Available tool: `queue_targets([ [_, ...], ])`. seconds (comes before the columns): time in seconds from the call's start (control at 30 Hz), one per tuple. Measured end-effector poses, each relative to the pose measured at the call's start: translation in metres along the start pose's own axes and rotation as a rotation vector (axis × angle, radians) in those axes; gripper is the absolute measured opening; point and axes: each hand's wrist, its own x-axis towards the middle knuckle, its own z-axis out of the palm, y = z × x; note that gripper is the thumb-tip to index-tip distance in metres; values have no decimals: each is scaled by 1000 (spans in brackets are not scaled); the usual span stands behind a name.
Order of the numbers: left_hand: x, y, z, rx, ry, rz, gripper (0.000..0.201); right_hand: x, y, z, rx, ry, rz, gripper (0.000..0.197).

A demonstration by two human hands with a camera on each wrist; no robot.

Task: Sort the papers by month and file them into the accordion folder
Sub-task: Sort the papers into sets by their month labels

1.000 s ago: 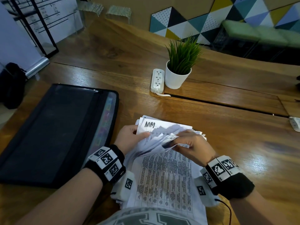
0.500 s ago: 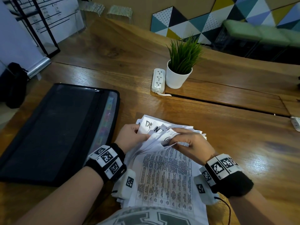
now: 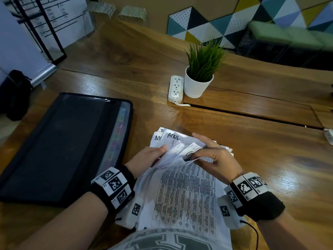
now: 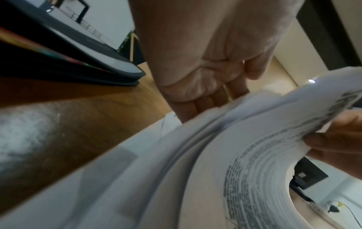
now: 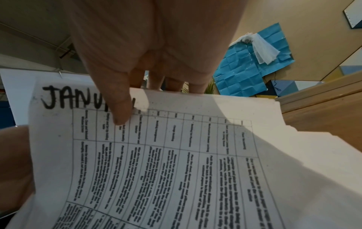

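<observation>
Papers (image 3: 187, 192) sit in one thick stack on the wooden table (image 3: 252, 150), right under both hands and running back toward the person's body — and they're being fanned at the far edge so the handwritten month labels show. "APRIL" peeks out just beyond the fingertips, another label starting with "M" beside it, the rest hidden.

Left hand (image 3: 144, 163) works the stack's left side, thumb on top and fingers tucked under the lifted sheets; in the left wrist view those fingers (image 4: 197, 108) disappear beneath the curved pages, so it's pinching a bundle up. Right hand (image 3: 214, 159) pinches the far edge of the bent-back top sheets — the right wrist view shows the thumb (image 5: 121, 108) pressed across the word "JANUARY" on the sheet (image 5: 176, 162) it holds, fingers behind the page. My read: that grip keeps the top pages peeled back so labels underneath can be read. Sorting is under way, and nothing looks filed from what shows here.

Left of the left hand lies the accordion folder (image 3: 59, 147), black, flat on the table, zip side facing the stack with coloured tabs showing through the mesh edge. It looks closed or nearly so, and will likely need opening before a sheet goes in.

Beyond the hands, well apart, a potted plant (image 3: 200, 74) stands with a white power strip (image 3: 175, 89) touching or just beside it. Neither blocks the path between stack and folder.
</observation>
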Motion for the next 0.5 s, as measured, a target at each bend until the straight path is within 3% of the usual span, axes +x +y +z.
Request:
queue_targets([
  [0.07, 0, -2, 0, 18, -47, -2, 58, 2, 0, 0, -21, -37, -23, 24],
  [0.13, 4, -7, -2, 74, 16, 29, 55, 2, 3, 1, -44, -72, -40, 18],
  [0.23, 11, -13, -7, 230, 332, 77, 17, 1, 3, -2, -44, -59, -28, 16],
  [0.3, 15, -13, -9, 313, 437, 29, 23, -1, 2, -3, -45, -50, -39, 16],
  [0.47, 20, -11, -6, 416, 353, -47, 2, -4, 3, -1, -66, -4, -35, 17],
  [0.5, 21, -11, -4, 416, 361, -43, 5, -4, 3, 0, -61, 2, -31, 16],
])
